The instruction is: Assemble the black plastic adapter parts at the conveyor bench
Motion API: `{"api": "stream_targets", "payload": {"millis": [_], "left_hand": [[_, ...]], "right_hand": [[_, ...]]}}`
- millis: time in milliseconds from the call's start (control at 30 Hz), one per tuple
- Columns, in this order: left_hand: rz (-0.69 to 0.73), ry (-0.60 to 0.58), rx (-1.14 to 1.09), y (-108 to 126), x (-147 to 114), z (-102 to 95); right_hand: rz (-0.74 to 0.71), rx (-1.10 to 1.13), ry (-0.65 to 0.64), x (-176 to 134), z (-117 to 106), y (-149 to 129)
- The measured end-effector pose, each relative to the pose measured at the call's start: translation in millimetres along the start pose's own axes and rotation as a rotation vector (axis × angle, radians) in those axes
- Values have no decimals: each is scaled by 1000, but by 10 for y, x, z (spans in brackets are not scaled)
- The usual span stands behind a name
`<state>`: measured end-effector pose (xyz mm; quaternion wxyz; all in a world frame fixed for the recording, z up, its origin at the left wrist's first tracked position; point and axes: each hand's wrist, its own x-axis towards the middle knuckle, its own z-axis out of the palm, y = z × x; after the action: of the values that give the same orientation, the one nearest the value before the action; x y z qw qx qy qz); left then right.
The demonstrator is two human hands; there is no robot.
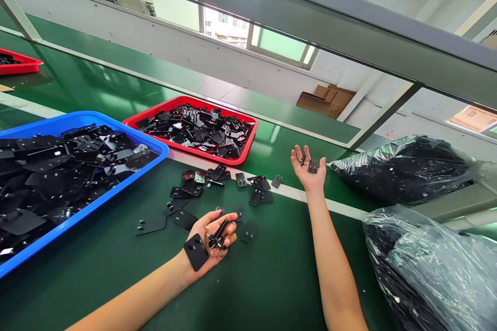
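Note:
My left hand (212,243) is palm up above the green table, its fingers curled round several small black plastic pieces with metal pins (218,238). A flat black plate with two pins (196,252) rests across the heel of that palm and the wrist. Farther off to the right, my right hand (310,171) is also palm up with fingers half curled, holding a black plate with pins (313,166) and a small dark piece (302,158). Loose black pinned plates (258,196) lie scattered beyond my left hand, among them a piece with a green face (199,177).
A blue tray (165,151) heaped with black pieces stands at the left. Behind it is a red tray (248,152) of similar parts, with another red tray (33,65) at far left. Filled plastic bags (407,165) lie right. A metal rail (272,5) crosses overhead.

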<state>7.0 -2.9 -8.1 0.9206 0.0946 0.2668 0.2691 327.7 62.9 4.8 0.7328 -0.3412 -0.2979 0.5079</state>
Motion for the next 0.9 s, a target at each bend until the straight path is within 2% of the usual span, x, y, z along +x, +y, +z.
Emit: {"api": "stream_targets", "payload": {"millis": [167, 300, 367, 567, 733, 900], "left_hand": [[4, 38, 18, 6, -25, 28], [1, 41, 26, 4, -39, 47], [2, 38, 25, 4, -37, 47], [3, 35, 22, -2, -31, 36], [-5, 16, 0, -7, -35, 31], [-4, -15, -1, -7, -20, 9]], "right_hand": [[-68, -59, -88, -9, 123, -21], [-57, 19, -113, -6, 127, -16], [-46, -13, -95, 10, 109, 0], [68, -498, 51, 78, 66, 59], [182, -849, 3, 8, 91, 60], [222, -1211, -49, -74, 180, 108]]}}
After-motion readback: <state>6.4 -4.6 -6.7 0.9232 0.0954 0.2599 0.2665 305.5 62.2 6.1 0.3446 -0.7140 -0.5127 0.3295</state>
